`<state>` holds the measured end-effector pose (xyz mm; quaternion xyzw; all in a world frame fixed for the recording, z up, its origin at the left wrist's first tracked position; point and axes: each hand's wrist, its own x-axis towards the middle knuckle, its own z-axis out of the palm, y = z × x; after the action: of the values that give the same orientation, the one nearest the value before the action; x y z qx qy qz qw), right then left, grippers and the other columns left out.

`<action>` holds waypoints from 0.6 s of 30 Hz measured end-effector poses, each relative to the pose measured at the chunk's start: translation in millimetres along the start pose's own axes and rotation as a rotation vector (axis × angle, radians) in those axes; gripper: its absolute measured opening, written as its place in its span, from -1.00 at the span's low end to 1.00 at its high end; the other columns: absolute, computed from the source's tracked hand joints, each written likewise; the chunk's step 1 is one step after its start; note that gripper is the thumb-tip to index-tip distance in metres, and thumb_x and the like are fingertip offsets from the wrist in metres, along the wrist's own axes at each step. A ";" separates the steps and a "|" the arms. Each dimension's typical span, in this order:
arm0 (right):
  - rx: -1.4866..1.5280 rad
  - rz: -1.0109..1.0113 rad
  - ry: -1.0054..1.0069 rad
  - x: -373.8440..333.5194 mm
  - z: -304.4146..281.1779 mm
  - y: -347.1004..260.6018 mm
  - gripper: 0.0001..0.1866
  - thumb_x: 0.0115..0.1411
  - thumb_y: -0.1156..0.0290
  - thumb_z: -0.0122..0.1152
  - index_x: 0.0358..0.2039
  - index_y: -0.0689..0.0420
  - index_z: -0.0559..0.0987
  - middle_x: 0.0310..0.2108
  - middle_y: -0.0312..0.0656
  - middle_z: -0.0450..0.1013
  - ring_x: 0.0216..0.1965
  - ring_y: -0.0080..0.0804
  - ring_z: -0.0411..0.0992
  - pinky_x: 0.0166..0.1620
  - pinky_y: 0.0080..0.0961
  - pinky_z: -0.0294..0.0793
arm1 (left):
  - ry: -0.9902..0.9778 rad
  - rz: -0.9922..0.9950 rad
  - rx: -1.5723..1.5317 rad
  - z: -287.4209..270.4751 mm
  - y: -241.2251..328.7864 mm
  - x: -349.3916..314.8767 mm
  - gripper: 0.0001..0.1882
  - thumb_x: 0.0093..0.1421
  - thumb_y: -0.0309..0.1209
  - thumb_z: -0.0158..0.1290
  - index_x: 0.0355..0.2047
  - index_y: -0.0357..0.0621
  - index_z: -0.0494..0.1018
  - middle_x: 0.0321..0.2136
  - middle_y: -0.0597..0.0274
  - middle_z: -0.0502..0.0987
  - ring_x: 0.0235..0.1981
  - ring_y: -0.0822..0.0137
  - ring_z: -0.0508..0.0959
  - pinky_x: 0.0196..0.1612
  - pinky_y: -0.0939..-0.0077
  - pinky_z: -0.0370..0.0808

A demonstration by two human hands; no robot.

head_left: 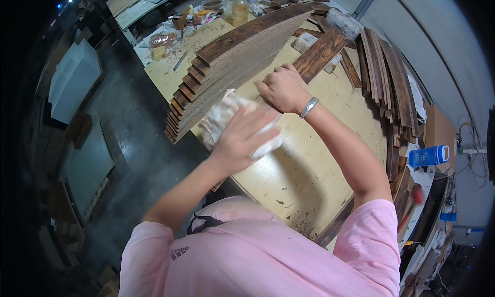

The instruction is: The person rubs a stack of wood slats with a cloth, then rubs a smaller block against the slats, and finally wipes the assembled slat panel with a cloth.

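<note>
My right grip point(283, 89) clasps a brown plank point(323, 53) pointing toward the far edge of the counter point(356, 115), likely to stop it sliding, while my outspread left hand point(237, 137) covers a white cloth point(218, 112) near the left edge, apparently for pressing.

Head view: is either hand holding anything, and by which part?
The right hand grips the dark wooden plank near its near end. The left hand is spread over the white cloth; blur hides any grip.

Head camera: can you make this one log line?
left hand: on whitish cloth | right hand: holding dark wooden board | nearby: stacked boards on table
</note>
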<state>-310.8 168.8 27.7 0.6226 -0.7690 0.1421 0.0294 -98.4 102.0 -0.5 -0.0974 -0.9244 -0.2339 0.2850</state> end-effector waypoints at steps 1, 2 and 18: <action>0.018 0.000 0.010 -0.2 0.3 0.0 -0.46 0.30 0.11 -0.08 -0.71 0.13 0.59 -0.60 -0.02 0.50 -0.39 -0.05 0.48 0.01 -0.23 0.30 | 0.041 -0.014 -0.004 0.2 5.7 -24.4 -0.58 0.02 -0.49 0.17 -0.04 -0.04 0.59 0.15 0.08 0.48 0.23 0.00 0.42 0.29 -0.02 0.24; 0.010 0.021 0.004 -3.4 0.3 5.2 -0.46 0.31 0.11 -0.08 -0.71 0.14 0.59 -0.59 -0.01 0.51 -0.39 -0.04 0.48 0.01 -0.23 0.30 | 0.040 -0.060 -0.101 2.3 7.0 -47.1 -0.61 0.03 -0.52 0.14 -0.07 -0.06 0.61 0.07 0.08 0.54 0.19 -0.01 0.46 0.26 0.00 0.28; 0.012 0.109 -0.023 -2.5 -7.2 4.2 -0.52 0.27 0.15 -0.08 -0.64 0.09 0.64 -0.58 -0.02 0.52 -0.41 -0.03 0.47 -0.03 -0.26 0.29 | -0.036 -0.305 -0.023 -8.1 10.8 -149.5 -0.67 0.00 -0.56 0.19 -0.17 -0.08 0.67 -0.16 0.07 0.66 -0.12 0.07 0.66 0.03 0.24 0.55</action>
<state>-315.3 173.8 33.3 0.5816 -0.8011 0.1410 0.0092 31.3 100.5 -76.2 0.0369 -0.9306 -0.2834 0.2285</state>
